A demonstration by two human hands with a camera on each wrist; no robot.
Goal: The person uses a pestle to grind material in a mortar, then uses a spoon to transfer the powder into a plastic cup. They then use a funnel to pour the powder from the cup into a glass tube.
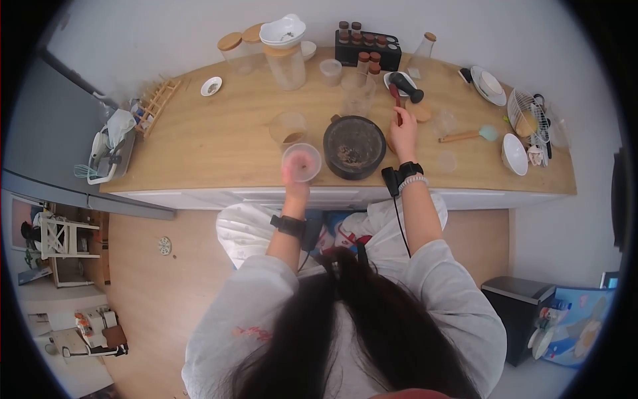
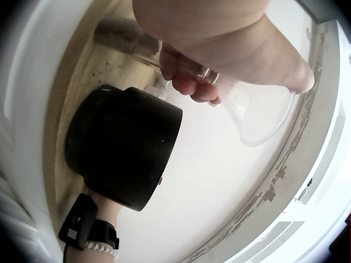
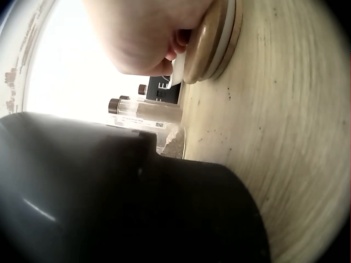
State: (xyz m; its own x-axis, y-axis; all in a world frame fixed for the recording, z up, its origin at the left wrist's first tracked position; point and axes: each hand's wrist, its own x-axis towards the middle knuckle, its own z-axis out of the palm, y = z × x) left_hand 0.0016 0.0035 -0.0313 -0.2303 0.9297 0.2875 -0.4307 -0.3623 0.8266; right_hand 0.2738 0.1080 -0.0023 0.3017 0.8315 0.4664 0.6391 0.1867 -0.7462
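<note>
My left hand (image 1: 297, 189) (image 2: 214, 49) holds a clear funnel (image 1: 302, 161) (image 2: 260, 112), its fingers curled round the narrow neck in the left wrist view. Just right of it stands a dark stone-like bowl (image 1: 354, 147) (image 2: 129, 148) (image 3: 98, 192) with brownish crumbs inside. Beyond the bowl's right side, my right hand (image 1: 404, 136) (image 3: 148, 33) pinches a dark red spoon-like utensil (image 1: 395, 94), whose far end lies over a small white dish (image 1: 391, 78). A black pestle-like tool (image 1: 407, 88) rests on that dish. The right fingertips are partly hidden in the right wrist view.
A glass beaker (image 1: 288, 126) stands behind the funnel. Farther back are a tall jar topped by a white bowl (image 1: 282, 31) and a black spice rack (image 1: 367, 50). A spatula (image 1: 465, 135), a white bowl (image 1: 514, 154) and a wire basket (image 1: 528, 113) are at the right.
</note>
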